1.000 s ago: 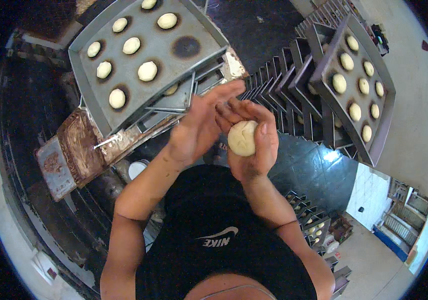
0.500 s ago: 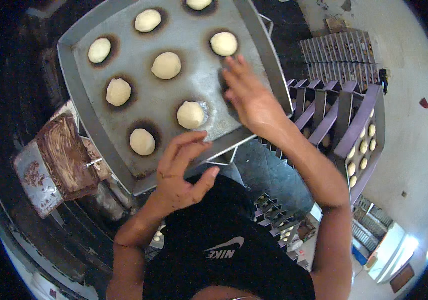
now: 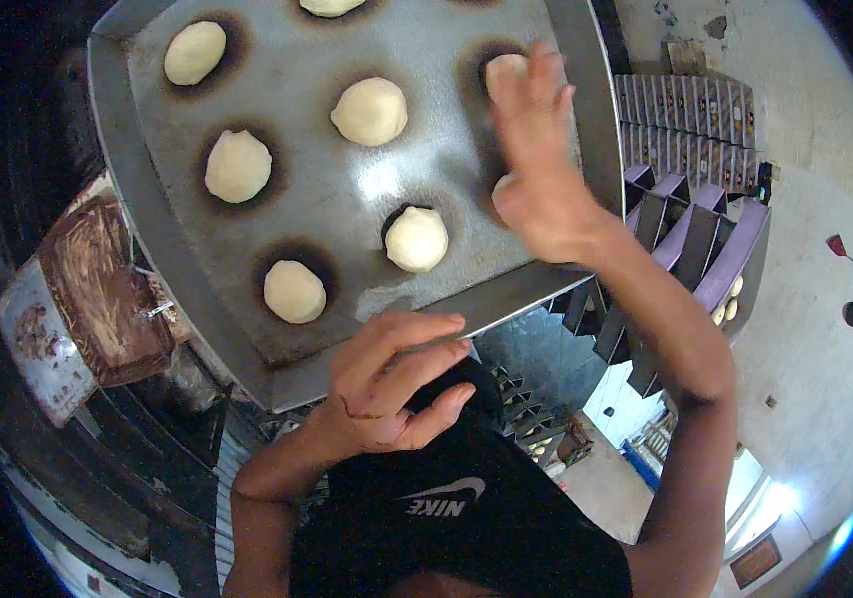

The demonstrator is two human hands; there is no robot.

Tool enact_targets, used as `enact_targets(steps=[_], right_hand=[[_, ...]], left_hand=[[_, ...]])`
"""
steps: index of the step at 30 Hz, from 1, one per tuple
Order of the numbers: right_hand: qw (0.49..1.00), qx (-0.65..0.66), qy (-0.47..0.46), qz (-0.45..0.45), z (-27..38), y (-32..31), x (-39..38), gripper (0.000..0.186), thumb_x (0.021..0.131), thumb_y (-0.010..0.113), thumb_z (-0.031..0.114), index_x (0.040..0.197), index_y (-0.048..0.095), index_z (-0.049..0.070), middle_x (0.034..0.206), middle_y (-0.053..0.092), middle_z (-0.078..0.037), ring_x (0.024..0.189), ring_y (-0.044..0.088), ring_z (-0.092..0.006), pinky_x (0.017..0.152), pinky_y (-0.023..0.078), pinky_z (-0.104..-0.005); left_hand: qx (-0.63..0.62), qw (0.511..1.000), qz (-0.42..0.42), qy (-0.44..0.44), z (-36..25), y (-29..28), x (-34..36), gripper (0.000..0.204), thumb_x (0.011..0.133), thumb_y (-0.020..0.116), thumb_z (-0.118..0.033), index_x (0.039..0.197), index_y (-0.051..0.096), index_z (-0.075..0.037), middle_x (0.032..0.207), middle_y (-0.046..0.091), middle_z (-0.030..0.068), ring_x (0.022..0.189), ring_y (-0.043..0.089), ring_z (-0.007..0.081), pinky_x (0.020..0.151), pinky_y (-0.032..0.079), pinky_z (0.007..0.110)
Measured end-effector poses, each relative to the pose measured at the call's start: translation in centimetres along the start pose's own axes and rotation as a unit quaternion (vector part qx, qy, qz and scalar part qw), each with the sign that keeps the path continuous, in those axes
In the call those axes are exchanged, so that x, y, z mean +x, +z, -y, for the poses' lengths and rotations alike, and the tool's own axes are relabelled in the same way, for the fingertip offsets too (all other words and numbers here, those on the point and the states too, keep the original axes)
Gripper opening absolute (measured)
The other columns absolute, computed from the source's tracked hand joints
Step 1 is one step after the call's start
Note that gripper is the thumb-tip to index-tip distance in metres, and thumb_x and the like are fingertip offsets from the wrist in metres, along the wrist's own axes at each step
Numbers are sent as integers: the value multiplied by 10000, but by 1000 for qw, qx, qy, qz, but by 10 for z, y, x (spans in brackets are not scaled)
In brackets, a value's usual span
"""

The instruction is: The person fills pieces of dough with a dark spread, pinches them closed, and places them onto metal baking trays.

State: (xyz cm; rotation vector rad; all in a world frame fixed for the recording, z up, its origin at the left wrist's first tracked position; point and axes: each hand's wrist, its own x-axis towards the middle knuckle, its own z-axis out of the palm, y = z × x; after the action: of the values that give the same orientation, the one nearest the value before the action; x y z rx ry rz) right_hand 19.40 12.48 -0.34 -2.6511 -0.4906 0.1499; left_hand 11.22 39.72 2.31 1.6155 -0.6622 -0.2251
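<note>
Already well filled: dough balls sit in dark-ringed spots on the grey baking tray (image 3: 147, 239), from the far-left ball (image 3: 195, 53) through the lower ones (image 3: 295, 291) and (image 3: 416, 239). Left hand (image 3: 391, 384) hovers empty just below the tray's near edge, fingers loosely curled, gripping nothing. Right hand (image 3: 536, 169) reaches over the tray's right side, fingers spread flat, with one dough ball (image 3: 502, 72) at the fingertips and another half hidden under the palm. Probably only this right column left to set.
</note>
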Motion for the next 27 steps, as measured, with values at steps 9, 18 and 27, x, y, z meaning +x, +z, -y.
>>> enact_targets(steps=[9, 18, 27], right_hand=[[989, -138, -45, -12, 8, -1, -6, 1107, 903, 393, 810, 1626, 150, 8, 1648, 79, -375, 1522, 41, -579, 1157, 17, -746], [928, 152, 260, -219, -56, -31, -105, 679, 781, 823, 255, 1357, 564, 6, 1313, 599, -176, 1231, 562, -298, 1087, 415, -418], [627, 560, 416, -347, 31, -31, -242, 834, 680, 637, 169, 1479, 473, -3, 1286, 589, -124, 1188, 530, -251, 1024, 405, -361]], left_hand=[[-28, 1000, -11, -5, -9, 6, 8, 317, 774, 828, -109, 1060, 722, -20, 1136, 696, 137, 943, 698, 284, 811, 574, 383], [213, 843, -459, -181, -11, -30, -91, 587, 835, 744, -139, 1370, 543, -4, 1263, 603, 136, 1264, 515, 291, 1161, 336, 427], [-54, 913, -302, -271, 33, -103, -103, 482, 989, 634, -252, 1382, 538, 9, 1263, 566, 87, 1130, 541, 193, 1027, 423, 410]])
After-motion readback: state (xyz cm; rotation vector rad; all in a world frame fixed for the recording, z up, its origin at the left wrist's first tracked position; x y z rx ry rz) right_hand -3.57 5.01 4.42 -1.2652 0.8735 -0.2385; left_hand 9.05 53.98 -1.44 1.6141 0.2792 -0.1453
